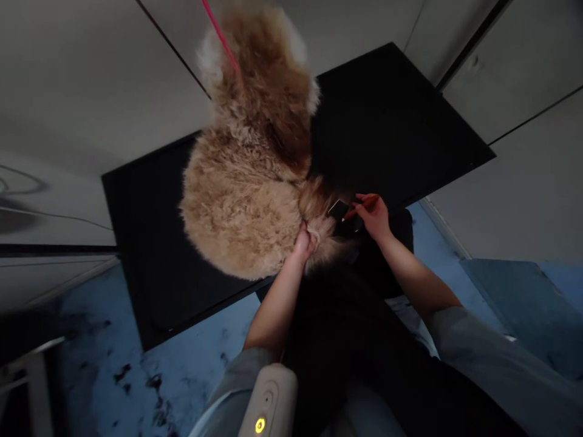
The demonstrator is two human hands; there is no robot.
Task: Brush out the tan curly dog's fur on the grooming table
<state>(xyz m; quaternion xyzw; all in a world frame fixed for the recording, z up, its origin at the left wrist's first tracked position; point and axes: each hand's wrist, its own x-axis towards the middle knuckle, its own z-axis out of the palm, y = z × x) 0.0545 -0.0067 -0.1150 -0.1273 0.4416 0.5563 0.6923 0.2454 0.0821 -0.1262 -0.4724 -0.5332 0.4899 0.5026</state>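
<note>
A fluffy tan dog (241,206) is on a black table (150,261), its head at the top of the view. My left hand (306,241) is closed around one of its legs (324,233) near the paw; the exact grip is partly hidden by fur. My right hand (374,217) pinches the thin orange-brown handle of a slicker brush (339,210). The brush's dark rectangular head is beside the leg's fur, and I cannot tell whether it touches.
A pink cord (220,33) runs from the dog's neck up out of view. Pale walls (82,91) stand behind the table. Dark fur clumps (155,382) lie on the blue floor (200,364). A pale device with a yellow light (268,400) is close below the camera.
</note>
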